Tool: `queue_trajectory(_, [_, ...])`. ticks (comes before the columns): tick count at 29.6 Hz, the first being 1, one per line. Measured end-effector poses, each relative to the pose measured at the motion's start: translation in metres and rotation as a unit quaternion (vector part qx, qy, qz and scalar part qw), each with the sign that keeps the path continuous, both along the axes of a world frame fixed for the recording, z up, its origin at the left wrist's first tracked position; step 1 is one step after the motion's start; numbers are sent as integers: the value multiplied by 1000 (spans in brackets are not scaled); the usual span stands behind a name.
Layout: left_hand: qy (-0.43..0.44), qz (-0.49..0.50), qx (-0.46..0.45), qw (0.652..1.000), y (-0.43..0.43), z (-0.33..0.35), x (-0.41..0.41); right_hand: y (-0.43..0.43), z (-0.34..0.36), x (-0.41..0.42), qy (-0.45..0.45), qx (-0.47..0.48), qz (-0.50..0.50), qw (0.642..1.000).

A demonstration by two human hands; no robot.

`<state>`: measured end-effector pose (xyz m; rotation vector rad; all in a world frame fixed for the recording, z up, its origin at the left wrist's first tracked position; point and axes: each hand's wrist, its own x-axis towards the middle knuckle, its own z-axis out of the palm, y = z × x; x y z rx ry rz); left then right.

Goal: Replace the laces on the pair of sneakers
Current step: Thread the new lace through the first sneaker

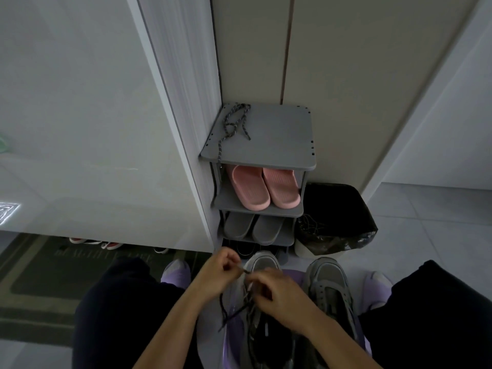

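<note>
Near a shoe rack (279,134), left hand (218,272) and right hand (278,291) pinch dark lace (223,306) over grey sneaker (263,262).

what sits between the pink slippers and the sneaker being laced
Head view: grey slippers one tier under the pink slippers, then a dark shoe lower still, right behind the sneaker.

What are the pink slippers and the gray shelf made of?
The pink slippers look like soft foam or rubber: smooth, matte, with fine ridges. The gray shelf seems to be plastic or painted board: flat, matte, with rounded corners and small slots along its edges.
</note>
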<state>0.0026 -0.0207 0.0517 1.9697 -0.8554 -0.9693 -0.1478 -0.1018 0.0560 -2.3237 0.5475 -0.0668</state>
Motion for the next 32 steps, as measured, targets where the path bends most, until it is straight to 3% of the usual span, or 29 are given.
queue_trajectory(3, [149, 59, -98, 982, -7, 32, -9, -10, 3, 10, -10, 58, -98, 993])
queue_trajectory(6, [169, -5, -124, 978, -12, 51, -14, -14, 8, 24, -26, 115, -182, 976])
queue_trajectory(12, [88, -87, -51, 991, -5, 51, 5, -39, 18, 32, -105, 105, -320, 936])
queue_trajectory(16, [-21, -19, 21, 999, 15, 25, 39, -76, 16, 13, -134, 208, -401, 882])
queue_trajectory(19, [33, 33, 32, 998, 18, 12, 36, -81, 9, 4, -98, 294, -354, 882])
queue_trajectory(24, [53, -85, 65, 993, 6, -2, 5, -57, 11, 14, -144, 336, -282, 887])
queue_trajectory(27, [123, -84, 39, 988, 5, -12, -1, -48, 15, 23, -138, 310, -223, 914])
queue_trajectory(32, [130, 8, -19, 991, 1, -18, -1, -41, 33, 33, -89, 228, -83, 966])
